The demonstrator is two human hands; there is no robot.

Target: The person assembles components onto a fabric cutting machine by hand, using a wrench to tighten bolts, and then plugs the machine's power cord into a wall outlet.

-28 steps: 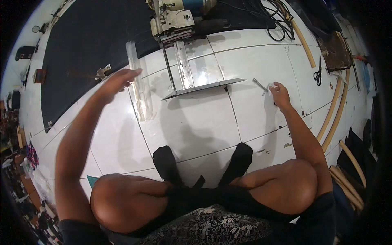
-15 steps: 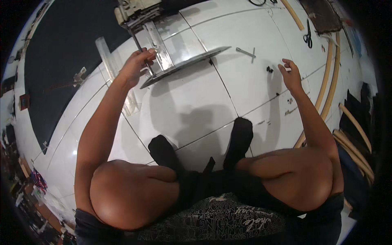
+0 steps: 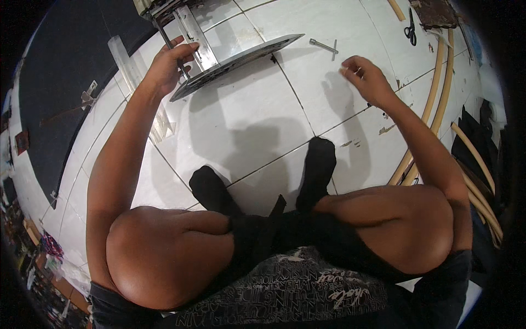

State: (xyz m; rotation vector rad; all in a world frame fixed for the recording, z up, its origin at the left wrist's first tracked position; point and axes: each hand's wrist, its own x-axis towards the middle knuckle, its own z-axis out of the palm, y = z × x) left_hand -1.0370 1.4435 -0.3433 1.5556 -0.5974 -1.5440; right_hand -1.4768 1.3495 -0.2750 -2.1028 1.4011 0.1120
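Note:
My left hand (image 3: 166, 67) is closed around a thin metal rod (image 3: 166, 37) of a metal assembly lying on the tiled floor. A long flat metal plate (image 3: 235, 64) stands on edge across the near end of this assembly, beside that hand. My right hand (image 3: 368, 82) is over the floor with its fingers curled and thumb and fingertips close together. Whatever those fingers may hold is hidden. Nearest to it lies a T-handled socket wrench (image 3: 324, 48). A small dark piece (image 3: 369, 105) shows under the right wrist.
Clear plastic strips (image 3: 123, 63) lie left of the assembly, by a large black sheet (image 3: 57, 82). Black scissors (image 3: 410, 34), a rusty brown plate (image 3: 434, 13) and long tan tubes (image 3: 438, 98) lie to the right. My feet in black socks (image 3: 318, 164) rest on the tiles.
My right hand has moved left and its fingers have curled in; the small black pieces near it no longer show. The left hand keeps its hold on the rod. The whole view has shifted slightly.

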